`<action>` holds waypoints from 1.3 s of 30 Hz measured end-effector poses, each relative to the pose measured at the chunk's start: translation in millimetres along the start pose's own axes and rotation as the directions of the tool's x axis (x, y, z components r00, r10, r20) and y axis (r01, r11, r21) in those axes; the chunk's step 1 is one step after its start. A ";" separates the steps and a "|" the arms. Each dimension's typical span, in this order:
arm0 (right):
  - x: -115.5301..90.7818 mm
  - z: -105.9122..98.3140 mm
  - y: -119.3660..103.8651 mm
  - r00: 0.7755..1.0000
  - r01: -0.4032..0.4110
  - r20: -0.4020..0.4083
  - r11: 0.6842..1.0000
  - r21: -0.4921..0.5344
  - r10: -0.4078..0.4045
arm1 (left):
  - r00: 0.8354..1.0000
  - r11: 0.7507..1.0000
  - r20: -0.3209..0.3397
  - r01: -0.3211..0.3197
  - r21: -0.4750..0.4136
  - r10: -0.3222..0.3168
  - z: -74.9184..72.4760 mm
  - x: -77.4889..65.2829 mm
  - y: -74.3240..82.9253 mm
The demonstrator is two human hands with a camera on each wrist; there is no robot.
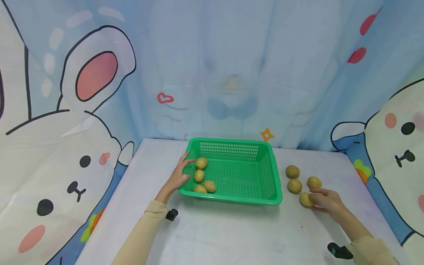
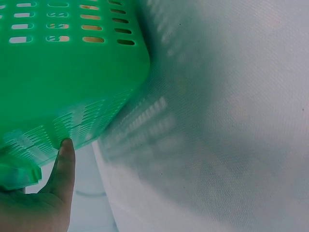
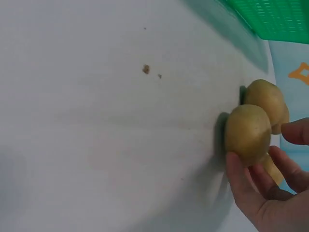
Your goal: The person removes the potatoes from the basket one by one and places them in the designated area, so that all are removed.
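Observation:
A green plastic basket (image 1: 228, 200) stands on the table, with several potatoes (image 1: 199, 176) along its left side. My left hand (image 1: 179, 178) holds the basket's left rim; in the left wrist view one finger (image 2: 65, 159) lies against the outside of the basket wall (image 2: 72, 72). To the right of the basket my right hand (image 1: 329, 204) has its thumb and fingers round a potato (image 3: 247, 135), which looks close to the tabletop. Beside it lie three more potatoes: one at the back (image 1: 292, 172), one in front of that (image 1: 294, 186) and one to the right (image 1: 314, 182).
The table (image 1: 232, 235) has a white cover. A blue curtain (image 1: 232, 73) with cartoon rabbits hangs along its back edge. Small brown specks (image 3: 146, 69) lie on the cover. Black devices (image 1: 339, 251) are worn at both wrists.

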State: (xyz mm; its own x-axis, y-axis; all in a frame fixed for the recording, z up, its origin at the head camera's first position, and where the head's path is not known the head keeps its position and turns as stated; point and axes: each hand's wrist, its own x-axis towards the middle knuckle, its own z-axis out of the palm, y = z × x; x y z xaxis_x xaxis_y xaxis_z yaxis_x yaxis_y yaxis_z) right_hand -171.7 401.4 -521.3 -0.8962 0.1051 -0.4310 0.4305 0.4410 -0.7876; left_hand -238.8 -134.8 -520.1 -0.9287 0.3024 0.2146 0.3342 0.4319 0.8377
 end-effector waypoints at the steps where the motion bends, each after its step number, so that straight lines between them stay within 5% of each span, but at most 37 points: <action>1: -0.8 -2.1 -2.0 1.000 -0.001 0.005 1.000 -0.003 0.001 | 1.000 1.000 0.000 -0.002 0.000 0.002 0.5 -0.1 -0.5; 11: -4.7 -18.5 -43.2 0.996 0.092 -0.008 0.992 -0.083 -0.093 | 1.000 1.000 0.002 -0.008 -0.003 0.008 1.9 -3.0 1.0; 17: -0.8 -2.3 -83.9 0.992 0.123 0.034 0.992 0.017 -0.123 | 1.000 1.000 0.006 0.011 -0.018 -0.011 2.5 -1.8 4.2; 28: 13.3 72.0 -153.6 0.960 0.172 0.184 0.963 0.208 -0.211 | 1.000 1.000 0.016 0.024 -0.014 -0.024 3.3 0.4 4.4; 39: 32.1 166.4 -187.5 0.916 0.117 0.331 0.940 0.322 -0.227 | 1.000 0.999 0.007 0.030 -0.016 -0.030 -0.7 2.1 2.4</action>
State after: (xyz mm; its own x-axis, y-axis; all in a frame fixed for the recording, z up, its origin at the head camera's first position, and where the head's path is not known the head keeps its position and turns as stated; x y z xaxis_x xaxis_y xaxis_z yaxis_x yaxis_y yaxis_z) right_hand -263.4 173.8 -460.8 -0.8831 -0.2990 -0.3615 0.3343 0.1396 -0.9321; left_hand -240.1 -133.8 -517.2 -0.9372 0.2951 0.1857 0.3032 0.4270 0.8519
